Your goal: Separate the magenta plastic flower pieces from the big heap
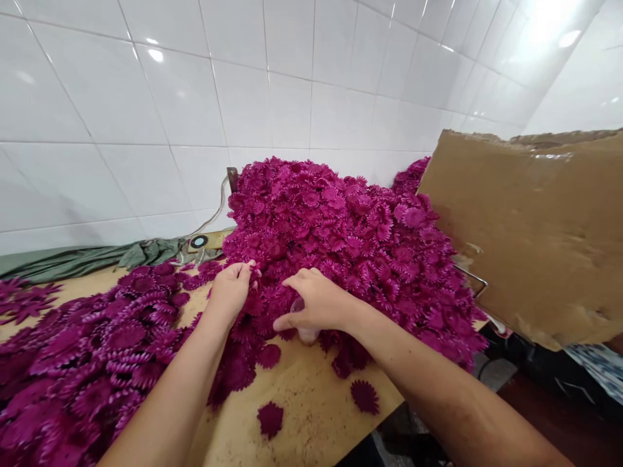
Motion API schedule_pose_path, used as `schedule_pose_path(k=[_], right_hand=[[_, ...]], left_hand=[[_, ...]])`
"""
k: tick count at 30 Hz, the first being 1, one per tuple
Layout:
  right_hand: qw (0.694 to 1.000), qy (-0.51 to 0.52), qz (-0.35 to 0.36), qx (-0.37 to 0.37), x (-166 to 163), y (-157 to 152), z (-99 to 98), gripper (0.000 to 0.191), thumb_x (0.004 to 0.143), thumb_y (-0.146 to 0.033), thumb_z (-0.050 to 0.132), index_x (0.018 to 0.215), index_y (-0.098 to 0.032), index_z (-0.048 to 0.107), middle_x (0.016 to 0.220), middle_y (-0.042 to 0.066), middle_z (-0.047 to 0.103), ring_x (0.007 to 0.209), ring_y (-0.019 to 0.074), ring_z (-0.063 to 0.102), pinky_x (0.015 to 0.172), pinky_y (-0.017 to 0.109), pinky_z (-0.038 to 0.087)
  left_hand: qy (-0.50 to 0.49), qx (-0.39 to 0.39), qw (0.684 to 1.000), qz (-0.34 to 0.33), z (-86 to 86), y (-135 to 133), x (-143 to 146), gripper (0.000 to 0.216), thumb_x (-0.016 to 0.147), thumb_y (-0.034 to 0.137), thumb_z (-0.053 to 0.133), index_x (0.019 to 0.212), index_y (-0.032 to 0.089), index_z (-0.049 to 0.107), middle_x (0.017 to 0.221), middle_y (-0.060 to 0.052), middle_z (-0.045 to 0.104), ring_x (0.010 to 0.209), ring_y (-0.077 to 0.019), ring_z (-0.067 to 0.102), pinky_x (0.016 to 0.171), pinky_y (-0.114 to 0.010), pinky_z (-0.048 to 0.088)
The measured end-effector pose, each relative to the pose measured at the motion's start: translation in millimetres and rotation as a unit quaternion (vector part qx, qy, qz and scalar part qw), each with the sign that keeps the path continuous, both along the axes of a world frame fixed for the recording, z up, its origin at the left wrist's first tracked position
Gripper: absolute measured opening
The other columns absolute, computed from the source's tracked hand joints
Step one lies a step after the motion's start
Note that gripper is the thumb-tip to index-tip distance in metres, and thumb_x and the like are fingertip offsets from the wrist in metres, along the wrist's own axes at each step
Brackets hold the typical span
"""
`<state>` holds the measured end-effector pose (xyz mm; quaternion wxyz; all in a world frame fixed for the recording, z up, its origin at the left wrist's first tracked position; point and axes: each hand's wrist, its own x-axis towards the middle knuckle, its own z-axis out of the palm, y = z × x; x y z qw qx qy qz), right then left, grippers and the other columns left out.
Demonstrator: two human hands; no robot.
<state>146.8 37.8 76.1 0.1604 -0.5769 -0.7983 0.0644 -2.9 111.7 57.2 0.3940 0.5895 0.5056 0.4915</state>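
Magenta artificial flower heads with fringed petals are heaped in a tall flower pile (pixel 335 220) in front of me. At the pile's near left edge is my left hand (pixel 233 288), thumb and fingertips pinched together against the magenta background. What the pinch holds, if anything, is too small to name. My right hand (pixel 316 301) is just to its right, with thumb and fingers apart over a small clear container (pixel 307 334). The hand partly hides this container. Single flower heads lie nearer to me, among them one dark flower head (pixel 270 419).
A second flower pile (pixel 97 350) covers the left of the brown table surface (pixel 306 402). Behind it lie a green cloth (pixel 121 253) and a yellow device (pixel 207 242) with a round dial. A large cardboard sheet (pixel 525 227) stands at right. White tiled wall (pixel 272 97) rises behind.
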Motion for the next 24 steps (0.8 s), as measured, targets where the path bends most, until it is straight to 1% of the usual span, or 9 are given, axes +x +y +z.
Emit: schedule_pose_path(k=[1, 3, 7, 9, 12, 16, 18, 21, 24], right_hand=[[1.0, -0.018, -0.003, -0.01, 0, -4, -4.3, 0.071, 0.056, -0.059, 0.065, 0.107, -0.01, 0.057, 0.101, 0.015, 0.056, 0.096, 0.0273, 0.048, 0.082, 0.039, 0.04], [0.999, -0.047, -0.011, -0.021, -1, -9, -13.0, 0.061, 0.061, -0.052, 0.065, 0.105, -0.01, 0.058, 0.101, 0.015, 0.057, 0.096, 0.0276, 0.047, 0.083, 0.04, 0.039], [0.999, -0.044, -0.021, -0.006, -3, -15, -23.1, 0.042, 0.069, -0.039, 0.061, 0.1, -0.011, 0.06, 0.098, 0.014, 0.059, 0.094, 0.0258, 0.048, 0.084, 0.04, 0.039], [1.0, -0.029, -0.003, -0.002, -3, -21, -23.0, 0.039, 0.07, -0.036, 0.061, 0.1, -0.012, 0.06, 0.098, 0.013, 0.058, 0.095, 0.0251, 0.048, 0.086, 0.039, 0.038], [0.999, -0.017, 0.042, -0.008, 4, -35, -18.5, 0.037, 0.07, -0.034, 0.061, 0.101, -0.013, 0.059, 0.101, 0.012, 0.057, 0.096, 0.0238, 0.047, 0.087, 0.039, 0.037], [0.995, 0.026, 0.097, -0.028, 16, -45, -9.5, 0.04, 0.068, -0.037, 0.065, 0.101, -0.015, 0.059, 0.101, 0.01, 0.058, 0.096, 0.0215, 0.048, 0.086, 0.036, 0.038], [0.995, 0.069, 0.076, -0.015, 19, -40, -5.6, 0.036, 0.069, -0.037, 0.065, 0.097, -0.015, 0.06, 0.096, 0.009, 0.06, 0.093, 0.0203, 0.05, 0.084, 0.034, 0.039], [0.989, 0.151, 0.008, 0.009, 13, -24, -2.7, 0.028, 0.07, -0.034, 0.064, 0.091, -0.015, 0.061, 0.089, 0.007, 0.061, 0.085, 0.0178, 0.053, 0.078, 0.032, 0.041], [0.976, 0.216, -0.015, -0.008, 0, -5, -4.3, 0.027, 0.066, -0.033, 0.066, 0.086, -0.016, 0.06, 0.081, 0.004, 0.06, 0.072, 0.013, 0.053, 0.068, 0.026, 0.042]], left_hand=[[-0.02, -0.015, 1.0, -0.002, -1.2, -1, -1, 0.029, 0.062, 0.041, 0.057, 0.048, 0.017, 0.054, 0.037, 0.005, 0.047, 0.038, -0.0089, 0.039, 0.044, -0.022, 0.031], [-0.068, -0.046, 0.996, -0.018, -3.2, -5, -1, 0.034, 0.06, 0.047, 0.059, 0.049, 0.016, 0.052, 0.037, 0.005, 0.045, 0.036, -0.0071, 0.036, 0.041, -0.021, 0.029], [-0.127, -0.09, 0.986, -0.06, -5.6, -20, -1, 0.042, 0.054, 0.056, 0.062, 0.061, 0.014, 0.057, 0.048, 0.003, 0.054, 0.042, -0.0076, 0.044, 0.044, -0.02, 0.033], [-0.134, -0.107, 0.981, -0.088, -6.0, -27, -3, 0.044, 0.053, 0.054, 0.064, 0.069, 0.014, 0.061, 0.054, 0.002, 0.057, 0.046, -0.0083, 0.047, 0.046, -0.02, 0.036], [-0.136, -0.102, 0.978, -0.121, -7.1, -32, -6, 0.044, 0.047, 0.043, 0.072, 0.078, 0.014, 0.063, 0.054, 0.004, 0.058, 0.048, -0.0082, 0.048, 0.048, -0.02, 0.036], [-0.103, -0.076, 0.985, -0.115, -13.3, -32, -6, 0.032, 0.048, 0.039, 0.071, 0.066, 0.014, 0.062, 0.047, 0.004, 0.056, 0.043, -0.0078, 0.045, 0.046, -0.021, 0.035], [-0.075, -0.057, 0.989, -0.116, -17.3, -32, -3, 0.028, 0.052, 0.041, 0.067, 0.057, 0.015, 0.059, 0.043, 0.004, 0.053, 0.04, -0.0076, 0.043, 0.044, -0.021, 0.033], [-0.043, -0.027, 0.992, -0.118, -21.0, -33, 6, 0.032, 0.057, 0.045, 0.063, 0.047, 0.017, 0.052, 0.039, 0.005, 0.048, 0.038, -0.0066, 0.038, 0.041, -0.021, 0.03], [-0.055, -0.034, 0.994, -0.085, -23.3, -34, 13, 0.041, 0.057, 0.052, 0.061, 0.042, 0.018, 0.044, 0.035, 0.007, 0.039, 0.035, -0.005, 0.03, 0.038, -0.02, 0.024]])
